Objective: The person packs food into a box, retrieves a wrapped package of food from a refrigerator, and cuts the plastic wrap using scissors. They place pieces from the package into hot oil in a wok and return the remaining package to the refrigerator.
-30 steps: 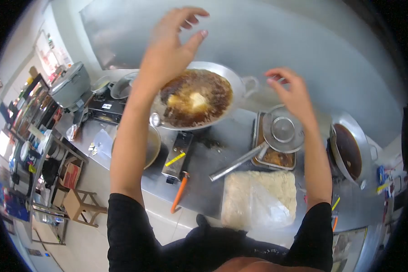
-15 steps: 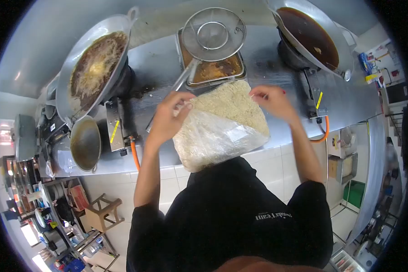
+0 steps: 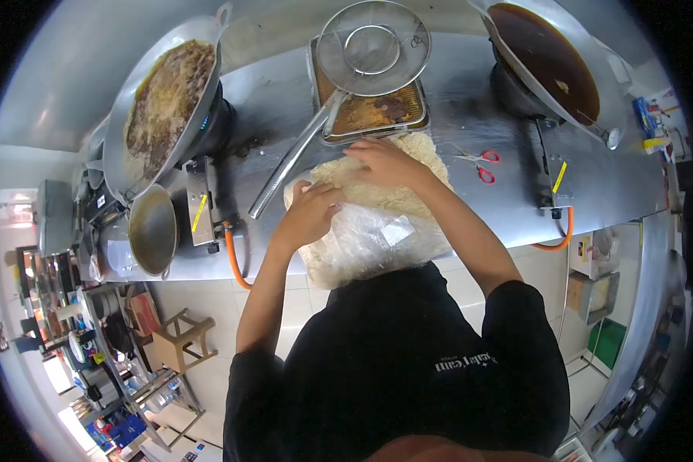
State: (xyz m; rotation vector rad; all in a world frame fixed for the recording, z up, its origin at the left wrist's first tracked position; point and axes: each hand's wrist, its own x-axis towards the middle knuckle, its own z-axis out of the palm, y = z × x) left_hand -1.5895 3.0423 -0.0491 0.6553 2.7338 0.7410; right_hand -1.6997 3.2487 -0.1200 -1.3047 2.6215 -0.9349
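A clear plastic bag (image 3: 362, 246) full of pale, coarse crumbs lies at the front edge of the steel counter, against my body. My left hand (image 3: 312, 217) grips its left side with curled fingers, though the fingertips are partly hidden. Across the upper part of the bag reaches my right hand (image 3: 389, 163), fingers stretched toward the left over the crumbs (image 3: 427, 158). Red-handled scissors (image 3: 485, 165) lie to the right of the bag. Just behind it, a long-handled mesh strainer (image 3: 373, 50) rests over a rack tray (image 3: 323, 140), its handle pointing down to the left.
On the left, a large wok (image 3: 119, 165) holds foaming oil over a burner. Another wok (image 3: 508, 50) of dark oil stands at the right. An empty-looking metal bowl (image 3: 152, 231) is near the left burner. Orange gas hoses (image 3: 235, 262) hang from the counter's front.
My right hand has moved left from the bag's upper right corner to its upper middle, uncovering the scissors. My left hand stays at the bag's left side. The view has shifted slightly.
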